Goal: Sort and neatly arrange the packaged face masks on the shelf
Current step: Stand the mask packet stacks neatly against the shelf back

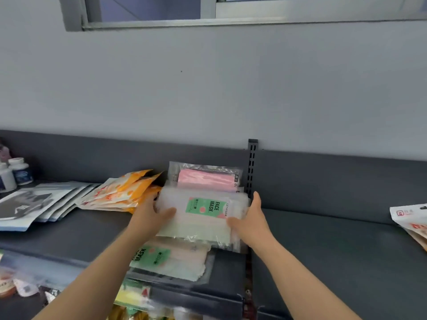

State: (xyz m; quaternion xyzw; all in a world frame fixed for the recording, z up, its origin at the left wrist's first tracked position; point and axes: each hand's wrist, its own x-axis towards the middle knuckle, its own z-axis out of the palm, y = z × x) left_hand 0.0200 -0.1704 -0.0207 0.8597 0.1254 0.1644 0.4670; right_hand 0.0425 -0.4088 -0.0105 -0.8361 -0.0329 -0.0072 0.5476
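Above the shelving, a pale grey wall (208, 88) fills the upper half of the view, with a grey window frame (150, 24) along the top edge. Below it runs the dark grey shelf (335, 250), backed by a low panel (92, 158) of the same colour.

At the middle of the shelf both forearms reach forward to a stack of clear mask packs (203, 211), whose top pack bears a green label reading FACE MASK. The left hand (150, 215) grips the stack's left edge, thumb laid on top, the fingers hidden behind or under it. The right hand (251, 218) holds the right edge, thumb on top and fingers stretched along the side. The stack looks raised a little off the shelf, though blur makes this uncertain.

Nearer the front edge lies another green-labelled pack (171, 259), partly under the held stack. Just behind the stack a pink mask pack (205, 179) leans against the panel. To the left a fan of orange packs (122, 192) touches the stack's side, and further left grey and blue packs (34, 204) lie spread flat. White and red packs (411, 220) show at the far right edge, well apart. White bottles (20, 170) stand at the far left. A slotted upright (252, 167) rises from the panel just right of the pink pack.
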